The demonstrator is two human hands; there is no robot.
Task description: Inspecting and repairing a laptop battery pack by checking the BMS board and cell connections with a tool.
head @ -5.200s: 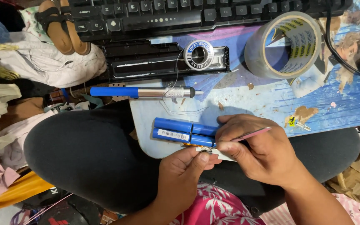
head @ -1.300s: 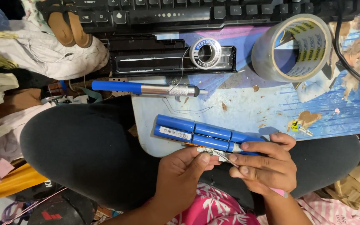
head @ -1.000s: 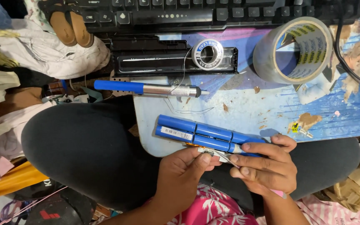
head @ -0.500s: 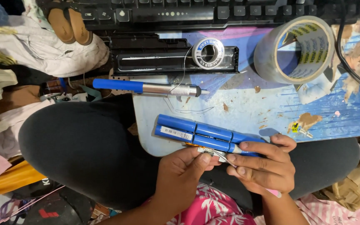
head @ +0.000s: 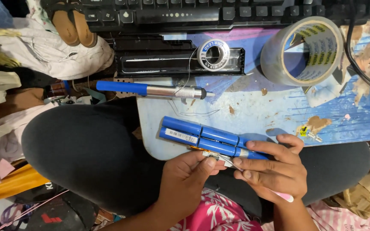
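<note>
A blue battery pack of cylindrical cells is steadied at the near edge of a worn blue board, which is laid across a lap clad in black. The left hand, at 6 o'clock in the view, is curled nearly closed, its thumb and forefinger pinched on a small part at the pack's underside; what that part is cannot be told. The right hand, at 5 o'clock, is half closed, its fingers laid over the pack's right end, while a thin pink-handled tool is gripped in it, the metal tip brought to the same spot just beside the left thumb.

Farther up the board, toward 12 o'clock from the pack, a blue-handled soldering iron is laid flat, thin wire trailing near its tip. Beyond it, a spool of solder is seen resting on a black tray. At 2 o'clock, a roll of clear packing tape is stood on the board. A black keyboard is set at the far edge.
</note>
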